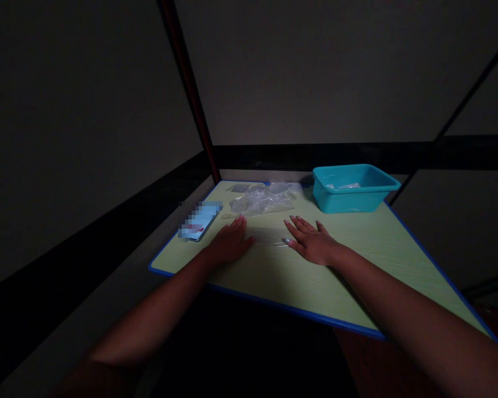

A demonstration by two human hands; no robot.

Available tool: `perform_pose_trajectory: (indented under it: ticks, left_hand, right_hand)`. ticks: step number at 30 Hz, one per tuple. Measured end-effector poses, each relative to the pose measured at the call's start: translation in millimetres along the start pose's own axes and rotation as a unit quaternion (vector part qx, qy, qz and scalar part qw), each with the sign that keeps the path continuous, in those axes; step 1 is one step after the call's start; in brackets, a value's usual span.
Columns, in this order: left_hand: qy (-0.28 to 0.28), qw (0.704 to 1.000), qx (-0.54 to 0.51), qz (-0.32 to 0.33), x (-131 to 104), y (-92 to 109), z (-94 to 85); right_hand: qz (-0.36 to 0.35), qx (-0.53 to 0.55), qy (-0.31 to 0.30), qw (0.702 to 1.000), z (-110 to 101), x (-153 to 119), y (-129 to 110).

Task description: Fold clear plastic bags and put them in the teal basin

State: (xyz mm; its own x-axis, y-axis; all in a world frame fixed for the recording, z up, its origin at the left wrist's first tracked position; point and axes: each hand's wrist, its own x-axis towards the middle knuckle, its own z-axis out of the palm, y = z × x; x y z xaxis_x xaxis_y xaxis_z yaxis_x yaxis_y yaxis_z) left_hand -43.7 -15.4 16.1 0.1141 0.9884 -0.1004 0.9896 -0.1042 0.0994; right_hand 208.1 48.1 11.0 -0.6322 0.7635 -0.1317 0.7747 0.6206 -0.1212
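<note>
A flat, clear plastic bag (269, 236) lies on the table between my hands. My left hand (231, 241) rests palm down at its left end, fingers stretched forward and thumb pointing inward. At the right end my right hand (309, 241) lies flat with its fingers spread, the thumb touching the plastic's edge. Neither hand grips anything. Just beyond my fingertips is a crumpled heap of clear plastic bags (263, 200).
The pale yellow-green table (357, 265) has a blue edge and stands against the walls. A phone (201, 221) with a lit screen lies at the left. At the back right sits a turquoise basin (351, 202) with some clear plastic inside.
</note>
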Motion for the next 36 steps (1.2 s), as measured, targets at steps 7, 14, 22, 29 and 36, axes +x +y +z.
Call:
perform_pose_trajectory:
  ticks: [7,14,22,29,36]
  left_hand:
    - [0.003,0.998,0.003,-0.060,0.7,-5.4,0.8]
    - [0.052,0.997,0.029,-0.043,-2.1,9.1,-4.5]
    - [0.064,0.991,-0.002,0.121,19.8,73.9,5.1]
    - [0.022,0.994,0.014,0.107,21.4,61.4,14.7]
    - [0.006,0.999,0.007,0.054,12.6,26.8,9.1]
  right_hand:
    - [-0.001,0.007,0.004,1.000,-0.1,-0.6,0.3]
    - [0.002,0.006,-0.004,1.000,-3.5,-2.1,-2.3]
    - [0.001,-0.008,-0.012,1.000,-7.6,-3.7,-4.0]
    - [0.000,0.002,0.001,1.000,-5.2,-2.5,-3.4]
    - [0.007,0.000,-0.009,1.000,-6.3,-2.8,-4.1]
